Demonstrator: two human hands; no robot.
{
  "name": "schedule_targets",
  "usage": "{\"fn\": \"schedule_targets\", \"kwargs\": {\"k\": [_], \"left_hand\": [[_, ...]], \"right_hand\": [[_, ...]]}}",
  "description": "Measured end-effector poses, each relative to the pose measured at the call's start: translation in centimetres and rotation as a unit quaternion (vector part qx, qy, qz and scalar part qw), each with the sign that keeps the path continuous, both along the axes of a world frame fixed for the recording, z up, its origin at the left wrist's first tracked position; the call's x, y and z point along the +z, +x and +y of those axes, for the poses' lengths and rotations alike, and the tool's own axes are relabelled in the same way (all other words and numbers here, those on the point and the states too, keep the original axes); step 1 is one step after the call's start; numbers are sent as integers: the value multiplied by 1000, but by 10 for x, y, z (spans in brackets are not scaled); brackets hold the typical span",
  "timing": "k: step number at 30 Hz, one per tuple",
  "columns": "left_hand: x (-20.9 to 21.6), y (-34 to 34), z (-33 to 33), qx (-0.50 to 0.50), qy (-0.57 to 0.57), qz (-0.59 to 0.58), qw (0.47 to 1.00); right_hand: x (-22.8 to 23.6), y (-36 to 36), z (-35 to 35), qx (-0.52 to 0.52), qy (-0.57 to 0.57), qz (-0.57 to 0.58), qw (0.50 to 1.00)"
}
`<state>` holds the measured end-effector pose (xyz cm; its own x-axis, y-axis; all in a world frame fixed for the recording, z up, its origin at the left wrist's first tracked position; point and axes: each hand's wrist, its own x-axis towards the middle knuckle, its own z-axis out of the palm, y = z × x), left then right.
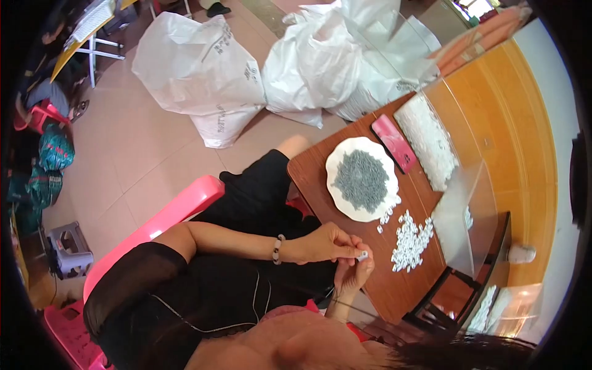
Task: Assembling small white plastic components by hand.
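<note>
Both my hands are together in front of my body, just off the near edge of the brown table (pixel 394 296). My left hand (pixel 327 243), with a beaded bracelet (pixel 277 249) on its wrist, is closed, its thumb and fingertip at a small white plastic piece (pixel 362 254). Closed around the same piece from below, my right hand (pixel 354 271) has its fingers bent. Whether a pin is also in the fingers is hidden. A loose pile of similar white pieces (pixel 412 242) lies beside the hands. Beyond it, a white scalloped bowl (pixel 333 161) holds many thin grey metal pins (pixel 362 180).
A pink phone (pixel 393 143) lies beyond the bowl, next to a clear bag of white pieces (pixel 425 142). Large white sacks (pixel 203 74) stand on the floor. My pink chair's armrest (pixel 185 200) is at left, with a grey stool (pixel 68 250) farther off. A person sits at far left.
</note>
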<state>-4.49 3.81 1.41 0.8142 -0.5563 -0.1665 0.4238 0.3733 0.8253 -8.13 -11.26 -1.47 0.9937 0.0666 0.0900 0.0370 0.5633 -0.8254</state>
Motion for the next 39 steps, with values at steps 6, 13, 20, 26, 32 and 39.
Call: {"fn": "schedule_targets", "kwargs": {"k": [6,13,20,26,32,39], "left_hand": [[7,3,5,-43,6,3,999],[16,22,24,64,24,-12,998],[15,29,24,47,-37,44,997],[8,26,17,38,-36,21,998],[4,26,13,29,-37,25,999],[-2,29,14,27,-41,36,998]], "right_hand": [[-4,-2,-4,-19,-31,-21,999],[34,23,14,-42,-165,-17,985],[50,25,12,-54,-247,-56,966],[45,18,11,-85,-247,-27,965],[41,18,8,-94,-251,14,963],[38,20,13,-108,-249,35,962]]}}
